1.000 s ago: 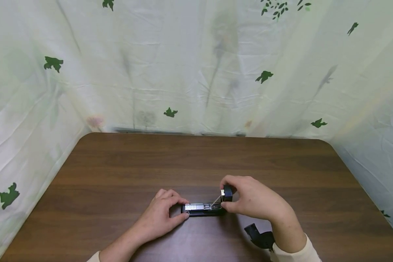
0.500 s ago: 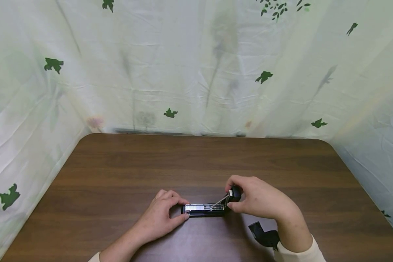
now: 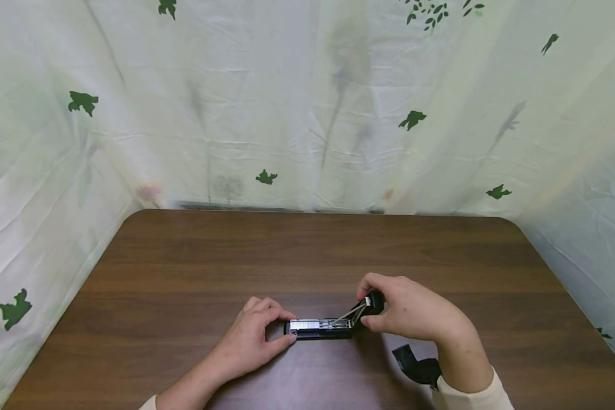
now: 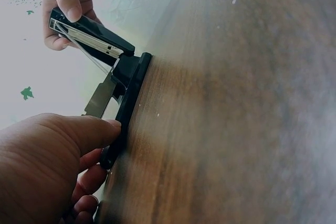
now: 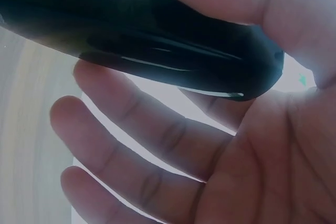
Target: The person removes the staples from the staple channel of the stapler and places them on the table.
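A black stapler [image 3: 322, 334] lies on the wooden table with its top cover swung up at the right end. Its silver staple channel [image 3: 307, 324] is exposed, and a thin metal rod runs from it to the raised cover. My left hand [image 3: 253, 336] pinches the left end of the stapler's base between thumb and fingers, also seen in the left wrist view. My right hand [image 3: 415, 310] grips the tip of the raised cover [image 4: 100, 35] between thumb and fingers. In the right wrist view the black cover [image 5: 157, 45] hides part of the fingers.
A brown wooden table [image 3: 236, 245] spreads beneath both hands. Behind it and along the sides hangs a pale curtain [image 3: 287, 114] with green leaf prints. A black device [image 3: 415, 364] is worn at the right wrist.
My right hand has drawn the stapler's cover rightward, leaning it farther back from the base. The left hand and the base have stayed in place.
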Tool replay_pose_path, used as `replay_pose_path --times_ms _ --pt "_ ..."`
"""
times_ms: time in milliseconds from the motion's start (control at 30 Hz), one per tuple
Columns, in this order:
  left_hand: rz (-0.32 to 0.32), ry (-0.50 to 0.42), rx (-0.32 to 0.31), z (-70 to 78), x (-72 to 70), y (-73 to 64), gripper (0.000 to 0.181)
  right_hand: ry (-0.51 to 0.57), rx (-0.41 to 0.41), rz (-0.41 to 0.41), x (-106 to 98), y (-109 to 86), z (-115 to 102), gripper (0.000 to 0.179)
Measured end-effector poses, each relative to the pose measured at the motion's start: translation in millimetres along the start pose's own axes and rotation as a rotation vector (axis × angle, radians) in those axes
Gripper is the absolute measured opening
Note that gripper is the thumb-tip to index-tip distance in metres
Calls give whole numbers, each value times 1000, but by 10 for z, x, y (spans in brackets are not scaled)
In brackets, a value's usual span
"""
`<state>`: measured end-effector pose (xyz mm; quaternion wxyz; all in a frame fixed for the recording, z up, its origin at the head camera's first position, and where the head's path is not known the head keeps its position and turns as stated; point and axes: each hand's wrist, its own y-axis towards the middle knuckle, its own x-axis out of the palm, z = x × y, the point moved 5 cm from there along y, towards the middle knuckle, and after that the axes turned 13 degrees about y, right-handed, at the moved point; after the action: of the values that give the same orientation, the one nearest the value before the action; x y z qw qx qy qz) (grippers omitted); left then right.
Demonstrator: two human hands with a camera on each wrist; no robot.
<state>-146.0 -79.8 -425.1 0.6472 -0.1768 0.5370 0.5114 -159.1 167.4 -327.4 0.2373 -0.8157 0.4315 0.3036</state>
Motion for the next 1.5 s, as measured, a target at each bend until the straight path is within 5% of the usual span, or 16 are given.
replay_pose_path --times_ms 1500 --pt "-19 -6 -20 -4 -5 -3 29 -129 198 67 -110 -5 273 17"
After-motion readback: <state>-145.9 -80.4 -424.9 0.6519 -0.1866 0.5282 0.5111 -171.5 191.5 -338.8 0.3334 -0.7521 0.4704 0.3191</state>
